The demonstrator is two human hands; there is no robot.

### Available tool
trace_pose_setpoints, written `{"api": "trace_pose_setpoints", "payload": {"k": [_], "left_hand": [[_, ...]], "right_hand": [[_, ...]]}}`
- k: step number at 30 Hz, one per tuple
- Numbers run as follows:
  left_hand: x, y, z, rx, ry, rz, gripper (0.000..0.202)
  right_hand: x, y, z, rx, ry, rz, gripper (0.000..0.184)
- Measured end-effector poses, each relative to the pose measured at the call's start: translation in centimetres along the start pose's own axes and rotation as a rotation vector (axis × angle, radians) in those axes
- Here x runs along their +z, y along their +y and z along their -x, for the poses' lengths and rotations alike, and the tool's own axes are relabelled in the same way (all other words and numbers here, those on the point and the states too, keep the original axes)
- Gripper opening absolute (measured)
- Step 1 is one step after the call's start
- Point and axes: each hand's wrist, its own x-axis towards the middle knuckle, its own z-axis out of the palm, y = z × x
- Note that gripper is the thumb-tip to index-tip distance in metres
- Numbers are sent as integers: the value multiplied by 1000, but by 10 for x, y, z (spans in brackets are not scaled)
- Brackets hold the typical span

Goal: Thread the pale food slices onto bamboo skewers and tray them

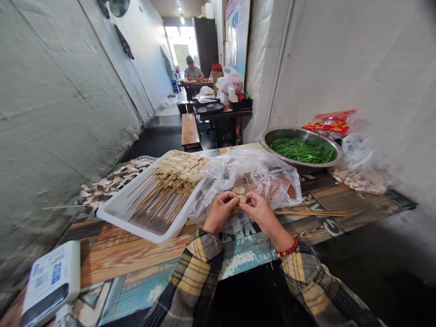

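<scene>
Both my hands meet over the table, in front of a clear plastic bag (272, 170). My left hand (220, 210) pinches the edge of a round beige slice (242, 199) between thumb and fingers. Touching that same slice is the thumb of my right hand (260, 212), whose fingers also hold a thin bamboo skewer (267, 249); it slants from above the fingers to below the wrist. Another round slice (239, 190) shows just beyond my fingertips. Whether the skewer pierces either slice is hidden. To the left, a white tray (157, 237) bears many skewered beige slices (180, 164).
Loose skewers (316, 212) lie to the right. A metal bowl (335, 159) of green chives stands behind them, near plastic bags (357, 152). Sliced mushrooms (112, 179) lie left of the tray; a white device (51, 281) sits at front left. A person (193, 72) sits far back.
</scene>
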Motion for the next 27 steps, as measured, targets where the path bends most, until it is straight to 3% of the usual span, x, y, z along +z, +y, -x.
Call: {"api": "trace_pose_setpoints", "payload": {"k": [6,12,27], "left_hand": [[0,-1,0,-77,48,242,28],[1,-3,0,-54,24,173,24],[3,4,0,-40,79,82,18]], "right_hand": [[-13,2,23,-52,-40,119,45],[-17,13,50,-161,-125,369,45],[-13,16,55,-361,-4,572,36]]}}
